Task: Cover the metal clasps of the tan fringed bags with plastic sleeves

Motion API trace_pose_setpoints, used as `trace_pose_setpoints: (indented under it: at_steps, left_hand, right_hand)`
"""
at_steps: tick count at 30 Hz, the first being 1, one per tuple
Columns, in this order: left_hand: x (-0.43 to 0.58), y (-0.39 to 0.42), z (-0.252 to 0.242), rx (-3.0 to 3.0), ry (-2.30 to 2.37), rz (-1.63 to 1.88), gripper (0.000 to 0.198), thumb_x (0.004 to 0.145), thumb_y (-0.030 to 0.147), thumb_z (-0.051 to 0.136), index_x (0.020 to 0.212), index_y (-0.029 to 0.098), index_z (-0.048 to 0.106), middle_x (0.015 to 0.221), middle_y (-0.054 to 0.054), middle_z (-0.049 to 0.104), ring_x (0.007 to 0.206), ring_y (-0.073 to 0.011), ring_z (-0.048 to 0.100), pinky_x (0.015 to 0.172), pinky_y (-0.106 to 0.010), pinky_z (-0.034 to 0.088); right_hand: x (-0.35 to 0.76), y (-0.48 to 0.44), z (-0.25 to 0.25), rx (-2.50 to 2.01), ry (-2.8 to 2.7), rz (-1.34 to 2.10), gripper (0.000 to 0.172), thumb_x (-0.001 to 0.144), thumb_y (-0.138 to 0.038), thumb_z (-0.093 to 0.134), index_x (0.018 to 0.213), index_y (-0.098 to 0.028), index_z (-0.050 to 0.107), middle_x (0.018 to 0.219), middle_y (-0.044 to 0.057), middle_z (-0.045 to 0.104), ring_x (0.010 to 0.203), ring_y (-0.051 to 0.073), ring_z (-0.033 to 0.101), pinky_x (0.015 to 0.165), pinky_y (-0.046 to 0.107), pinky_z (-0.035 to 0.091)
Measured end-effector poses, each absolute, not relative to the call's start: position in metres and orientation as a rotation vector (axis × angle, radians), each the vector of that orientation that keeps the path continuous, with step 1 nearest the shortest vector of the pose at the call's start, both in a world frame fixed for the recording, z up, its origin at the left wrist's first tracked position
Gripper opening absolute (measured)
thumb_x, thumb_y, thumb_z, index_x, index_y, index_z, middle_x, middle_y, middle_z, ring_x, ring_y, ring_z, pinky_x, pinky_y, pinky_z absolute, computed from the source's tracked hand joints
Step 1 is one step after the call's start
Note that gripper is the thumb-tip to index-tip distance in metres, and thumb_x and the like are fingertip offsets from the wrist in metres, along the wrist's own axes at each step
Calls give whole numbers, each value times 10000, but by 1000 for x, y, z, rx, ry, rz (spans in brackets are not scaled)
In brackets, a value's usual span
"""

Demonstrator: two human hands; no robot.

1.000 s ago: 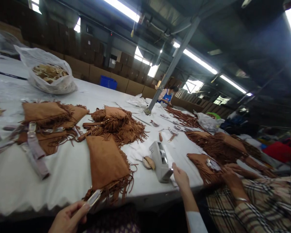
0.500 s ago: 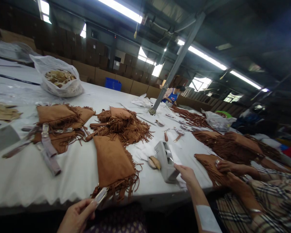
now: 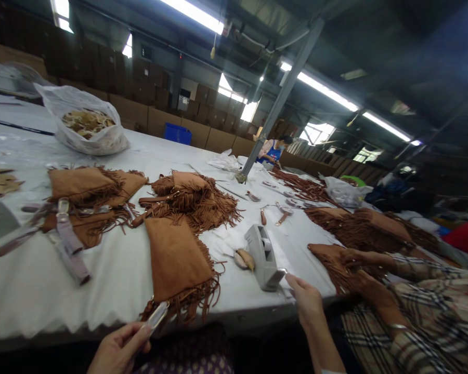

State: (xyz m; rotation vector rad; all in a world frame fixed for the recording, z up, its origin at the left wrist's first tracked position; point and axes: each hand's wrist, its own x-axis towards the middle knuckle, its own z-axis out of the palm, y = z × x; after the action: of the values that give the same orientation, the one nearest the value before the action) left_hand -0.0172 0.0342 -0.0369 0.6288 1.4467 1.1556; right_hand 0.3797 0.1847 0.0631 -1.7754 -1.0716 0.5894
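My left hand (image 3: 120, 345) is closed in a pinch on a shiny strap clasp (image 3: 158, 314) that seems wrapped in clear film. The clasp lies at the lower corner of a brown fringed suede bag (image 3: 177, 257), which rests flat at the table's front edge. My right hand (image 3: 306, 296) is closed at the front end of a grey tape dispenser (image 3: 263, 259). A short piece of clear tape (image 3: 281, 272) runs from the dispenser to the pinched fingertips. Left of the dispenser lies a small round tan-and-grey object (image 3: 244, 259).
More fringed bags (image 3: 197, 200) are piled behind, with others (image 3: 86, 187) and wrapped straps (image 3: 70, 244) at left. An open plastic bag of tan pieces (image 3: 88, 124) stands farther back. At right, a co-worker's hands (image 3: 361, 270) handle another fringed bag (image 3: 327, 262).
My right hand has moved from over the dispenser's middle to just beyond its front end, drawing tape. My left hand keeps its hold on the clasp. The view has shifted slightly.
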Motion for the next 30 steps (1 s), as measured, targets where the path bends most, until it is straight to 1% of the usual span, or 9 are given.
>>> trace_pose_setpoints:
  at_steps: [3, 5, 9, 12, 14, 18, 22, 25, 30]
  left_hand:
    - [-17, 33, -38, 647, 1467, 1155, 555, 571, 681, 648, 724, 147, 638, 544, 15, 588, 259, -16, 280, 315, -155, 110]
    - [-17, 34, -37, 650, 1476, 1153, 551, 574, 674, 649, 731, 146, 648, 554, 11, 597, 264, -11, 279, 322, -155, 116]
    - [-17, 33, -27, 647, 1487, 1170, 525, 596, 660, 640, 716, 148, 659, 581, 4, 623, 274, -16, 286, 315, -164, 137]
    - [-16, 33, -14, 686, 1465, 1194, 501, 623, 641, 633, 703, 147, 663, 555, 8, 617, 282, -39, 323, 310, -176, 182]
    - [-16, 34, -7, 716, 1457, 1192, 476, 652, 616, 627, 677, 142, 655, 540, 9, 609, 288, -44, 333, 315, -182, 199]
    - [-16, 36, -4, 727, 1510, 1229, 428, 709, 558, 604, 644, 137, 633, 479, 26, 559, 307, -44, 295, 333, -187, 189]
    - [-18, 35, -6, 871, 1566, 1276, 344, 772, 443, 588, 633, 133, 646, 509, 13, 574, 456, -90, 455, 468, -190, 335]
    - [-19, 33, -6, 974, 1600, 1270, 302, 793, 394, 575, 680, 131, 670, 584, -4, 615, 580, -131, 531, 576, -210, 390]
    - [-20, 32, -2, 1081, 1626, 1266, 284, 822, 370, 544, 772, 142, 706, 689, -24, 680, 651, -166, 585, 616, -227, 420]
  right_hand:
    - [372, 175, 54, -1836, -1123, 590, 472, 582, -554, 602, 715, -111, 702, 648, 121, 702, 617, 253, 648, 520, 318, 472]
    - [367, 174, 52, -1887, -1162, 528, 440, 613, -534, 564, 711, -125, 695, 606, 110, 689, 584, 249, 635, 532, 326, 459]
    - [366, 168, 55, -2005, -1226, 354, 340, 613, -471, 530, 649, -167, 680, 644, 128, 696, 716, 312, 631, 666, 381, 434]
    - [372, 153, 49, -2150, -1245, 292, 317, 599, -457, 511, 583, -176, 657, 641, 169, 685, 748, 376, 611, 658, 419, 406]
    - [371, 140, 39, -2289, -1235, 287, 356, 619, -489, 497, 662, -182, 674, 674, 156, 692, 721, 358, 612, 630, 400, 406]
    - [319, 112, 23, -2179, -1407, 712, 405, 628, -562, 548, 753, -202, 685, 683, 83, 686, 705, 293, 616, 635, 345, 430]
    - [217, 83, 37, -1622, -1696, 1160, 372, 712, -552, 581, 725, -191, 667, 653, 35, 635, 648, 205, 570, 610, 279, 428]
    - [156, 74, 48, -1342, -1709, 1383, 352, 757, -513, 602, 698, -168, 645, 604, 9, 585, 571, 146, 507, 543, 238, 396]
    - [114, 81, 34, -1222, -1667, 1538, 373, 766, -507, 614, 681, -144, 636, 538, -7, 553, 478, 105, 442, 463, 214, 350]
